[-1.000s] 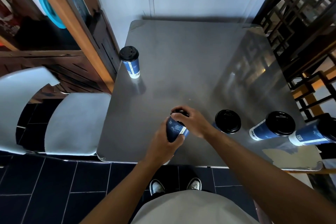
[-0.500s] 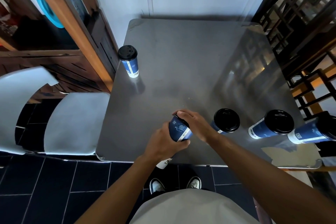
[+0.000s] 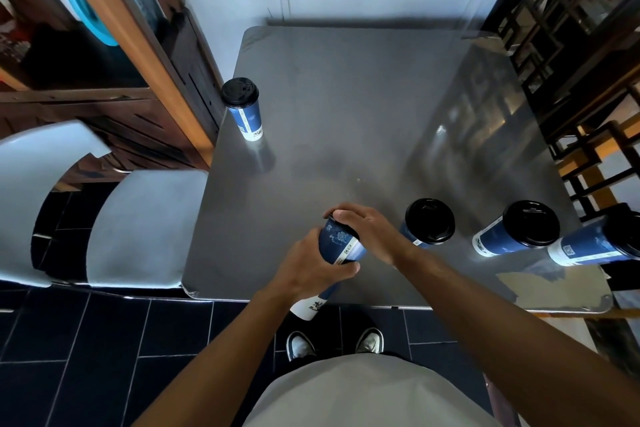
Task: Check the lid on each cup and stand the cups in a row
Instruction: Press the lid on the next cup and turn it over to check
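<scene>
My left hand [image 3: 308,269] grips the body of a blue paper cup [image 3: 337,244], tilted, near the table's front edge. My right hand [image 3: 372,230] curls over that cup's black lid, which it mostly hides. Three more blue cups with black lids stand along the front right: one [image 3: 429,225] beside my right wrist, another [image 3: 516,232] further right, and a third [image 3: 595,248] at the frame's edge. A lone lidded cup [image 3: 244,109] stands upright at the table's far left edge.
The grey metal table [image 3: 363,107] abuts a pale wall. A white chair [image 3: 138,225] stands at its left, beside a wooden shelf frame [image 3: 138,45]. Dark lattice woodwork [image 3: 571,45] lines the right. A worn patch [image 3: 540,291] marks the front right corner.
The held cup has shifted slightly right and tilted further, its base now pointing back toward me past the table's edge. Both hands keep their hold.
</scene>
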A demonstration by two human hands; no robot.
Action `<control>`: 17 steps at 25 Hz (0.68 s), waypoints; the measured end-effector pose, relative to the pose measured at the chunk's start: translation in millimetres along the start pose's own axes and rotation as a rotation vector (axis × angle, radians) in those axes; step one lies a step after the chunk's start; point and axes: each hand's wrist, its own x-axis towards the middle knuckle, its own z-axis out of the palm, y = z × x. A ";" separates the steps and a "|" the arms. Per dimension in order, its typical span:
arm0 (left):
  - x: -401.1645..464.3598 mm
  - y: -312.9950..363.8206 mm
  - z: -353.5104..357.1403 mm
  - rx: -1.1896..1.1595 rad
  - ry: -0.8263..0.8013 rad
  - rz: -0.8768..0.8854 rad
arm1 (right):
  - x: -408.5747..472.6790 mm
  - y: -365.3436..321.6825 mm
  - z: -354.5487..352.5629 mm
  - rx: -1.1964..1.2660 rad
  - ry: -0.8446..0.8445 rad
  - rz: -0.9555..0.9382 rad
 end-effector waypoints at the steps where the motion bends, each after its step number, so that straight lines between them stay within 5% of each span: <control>1: 0.4 -2.1 1.6 -0.037 0.006 0.002 | -0.3 0.2 -0.1 -0.023 -0.005 -0.019; 6: 1.6 -10.3 5.9 -0.168 0.010 0.018 | -2.2 3.1 0.2 -0.155 -0.014 -0.122; 11: 2.9 8.3 0.0 -0.466 0.093 -0.111 | 7.2 2.3 0.7 0.407 0.045 -0.007; 17: 9.3 33.1 -2.6 -0.931 -0.006 -0.270 | 14.7 6.5 7.1 0.433 0.112 0.019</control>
